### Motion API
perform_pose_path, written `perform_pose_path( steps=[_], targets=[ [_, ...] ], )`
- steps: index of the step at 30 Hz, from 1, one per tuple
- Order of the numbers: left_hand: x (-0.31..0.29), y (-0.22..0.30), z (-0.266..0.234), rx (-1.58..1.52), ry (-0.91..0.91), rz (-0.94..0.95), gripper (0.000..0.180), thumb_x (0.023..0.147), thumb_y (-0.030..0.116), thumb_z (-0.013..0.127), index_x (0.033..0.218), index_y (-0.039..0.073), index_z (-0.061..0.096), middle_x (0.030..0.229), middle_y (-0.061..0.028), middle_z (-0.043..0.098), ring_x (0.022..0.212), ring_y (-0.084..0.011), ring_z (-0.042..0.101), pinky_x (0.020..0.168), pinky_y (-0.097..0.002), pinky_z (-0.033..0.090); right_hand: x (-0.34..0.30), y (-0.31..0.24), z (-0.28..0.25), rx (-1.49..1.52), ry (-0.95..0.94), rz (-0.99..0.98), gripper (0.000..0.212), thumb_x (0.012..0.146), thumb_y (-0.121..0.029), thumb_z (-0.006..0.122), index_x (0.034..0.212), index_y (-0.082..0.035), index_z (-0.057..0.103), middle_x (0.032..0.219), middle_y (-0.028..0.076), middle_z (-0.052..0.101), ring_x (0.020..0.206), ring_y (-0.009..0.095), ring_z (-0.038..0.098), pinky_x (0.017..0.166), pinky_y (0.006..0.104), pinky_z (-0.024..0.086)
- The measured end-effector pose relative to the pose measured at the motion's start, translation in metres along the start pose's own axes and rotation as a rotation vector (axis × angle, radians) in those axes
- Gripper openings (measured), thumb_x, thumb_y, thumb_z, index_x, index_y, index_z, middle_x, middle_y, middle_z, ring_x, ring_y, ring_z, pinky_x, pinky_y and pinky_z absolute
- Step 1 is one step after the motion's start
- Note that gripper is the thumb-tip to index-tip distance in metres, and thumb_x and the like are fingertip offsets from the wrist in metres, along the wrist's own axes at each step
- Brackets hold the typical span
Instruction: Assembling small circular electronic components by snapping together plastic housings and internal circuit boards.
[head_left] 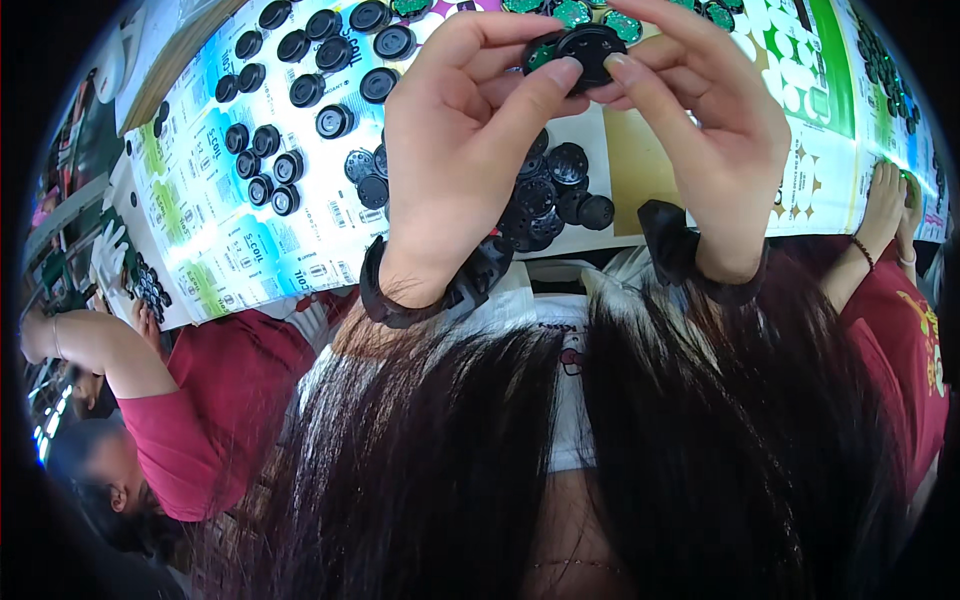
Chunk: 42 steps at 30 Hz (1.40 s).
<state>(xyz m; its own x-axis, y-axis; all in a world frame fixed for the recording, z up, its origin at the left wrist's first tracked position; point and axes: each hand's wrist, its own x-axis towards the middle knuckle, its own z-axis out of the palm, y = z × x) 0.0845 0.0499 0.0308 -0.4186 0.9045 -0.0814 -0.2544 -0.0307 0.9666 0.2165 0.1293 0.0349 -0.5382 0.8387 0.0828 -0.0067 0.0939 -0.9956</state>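
Observation:
Up at the top of the head view, my left hand (455, 150) and my right hand (725, 125) pinch a black round plastic housing (590, 45) between thumbs and fingers. A second dark disc edge shows at its left; I cannot tell whether the two are joined. Below my hands lies a pile of loose black round plastic covers (540, 205), partly hidden by my left hand and wrist. Round green circuit boards (572, 12) lie just beyond my fingertips.
Several finished-looking black round units (335, 55) stand in loose groups on the printed sheets (215, 225) at left. A wooden edge (165, 80) borders the far left. Co-workers in red shirts (205, 400) sit on both sides; one's hands (885, 205) are at far right.

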Motion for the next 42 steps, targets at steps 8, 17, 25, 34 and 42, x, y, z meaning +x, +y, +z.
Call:
perform_pose_path(
  steps=[8, 17, 25, 34, 42],
  targets=[
    [-0.002, 0.000, -0.004, -0.064, -0.029, -0.033, 0.033, 0.080, 0.005, 0.059, 0.111, -0.004, 0.051, 0.105, -0.0183, 0.059, 0.096, -0.0282, 0.059, 0.081, -0.0360, 0.049, 0.009, 0.011, 0.003, -0.448, 0.061, -0.637, 0.042, 0.061, 0.006, 0.071, 0.102, -0.001, 0.065, 0.088, 0.012, 0.057, 0.070, 0.023, 0.057, 0.060, 0.0274, 0.047],
    [0.009, 0.014, -0.034, -0.255, -0.202, -0.297, 0.036, 0.082, 0.006, 0.059, 0.115, -0.005, 0.050, 0.109, -0.0178, 0.058, 0.098, -0.0261, 0.059, 0.083, -0.0349, 0.050, 0.003, 0.009, 0.006, -0.393, 0.014, -0.561, 0.046, 0.057, 0.000, 0.076, 0.102, -0.001, 0.065, 0.091, 0.011, 0.057, 0.076, 0.020, 0.057, 0.062, 0.0266, 0.047],
    [0.008, 0.000, -0.031, -0.428, -0.191, -0.348, 0.038, 0.084, 0.007, 0.058, 0.119, -0.005, 0.049, 0.111, -0.0173, 0.058, 0.100, -0.0244, 0.059, 0.084, -0.0339, 0.051, 0.007, 0.017, 0.003, -0.569, -0.008, -0.680, 0.045, 0.056, -0.004, 0.077, 0.099, -0.002, 0.067, 0.092, 0.010, 0.058, 0.078, 0.020, 0.059, 0.065, 0.0270, 0.048],
    [0.008, -0.003, -0.034, -0.473, -0.184, -0.367, 0.040, 0.086, 0.008, 0.058, 0.122, -0.006, 0.048, 0.114, -0.0174, 0.058, 0.101, -0.0233, 0.059, 0.086, -0.0333, 0.051, 0.006, 0.020, 0.008, -0.518, -0.015, -0.649, 0.045, 0.058, -0.002, 0.076, 0.102, -0.003, 0.067, 0.093, 0.011, 0.057, 0.079, 0.021, 0.059, 0.066, 0.0274, 0.050],
    [0.008, -0.003, -0.033, -0.456, -0.192, -0.333, 0.039, 0.086, 0.008, 0.058, 0.121, -0.008, 0.049, 0.115, -0.0191, 0.057, 0.102, -0.0245, 0.059, 0.087, -0.0348, 0.050, 0.005, 0.020, 0.011, -0.408, 0.014, -0.631, 0.045, 0.060, -0.002, 0.075, 0.103, -0.003, 0.066, 0.094, 0.011, 0.057, 0.081, 0.021, 0.059, 0.066, 0.0277, 0.050]
  ],
)
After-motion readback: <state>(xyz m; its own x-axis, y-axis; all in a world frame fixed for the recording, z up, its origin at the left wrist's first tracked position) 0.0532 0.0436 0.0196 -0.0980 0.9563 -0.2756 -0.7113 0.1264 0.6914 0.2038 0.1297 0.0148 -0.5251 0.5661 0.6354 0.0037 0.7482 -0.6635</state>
